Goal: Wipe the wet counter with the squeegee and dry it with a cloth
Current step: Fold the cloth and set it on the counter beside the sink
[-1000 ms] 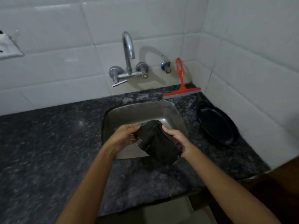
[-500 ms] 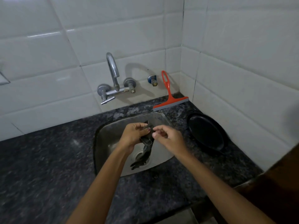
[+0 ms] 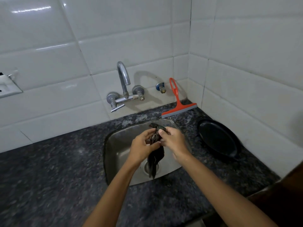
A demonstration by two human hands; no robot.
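Observation:
A dark cloth [image 3: 155, 157] hangs bunched over the steel sink [image 3: 118, 145], its lower end dangling above the drain. My left hand [image 3: 142, 145] grips its upper part from the left. My right hand [image 3: 173, 140] grips it from the right, thumb on top. An orange squeegee [image 3: 177, 104] leans against the tiled back wall behind the sink, blade on the dark speckled granite counter [image 3: 57, 169].
A chrome wall tap [image 3: 123, 86] arches over the sink. A small valve [image 3: 161, 87] sits on the wall beside the squeegee handle. A black oval tray [image 3: 219, 141] leans against the right wall on the counter. A white fixture [image 3: 8, 86] is mounted at far left.
The cloth was spread between both hands a second ago; now it is gathered into a narrow twisted bunch over the drain. Both hands have closed in together over the sink.

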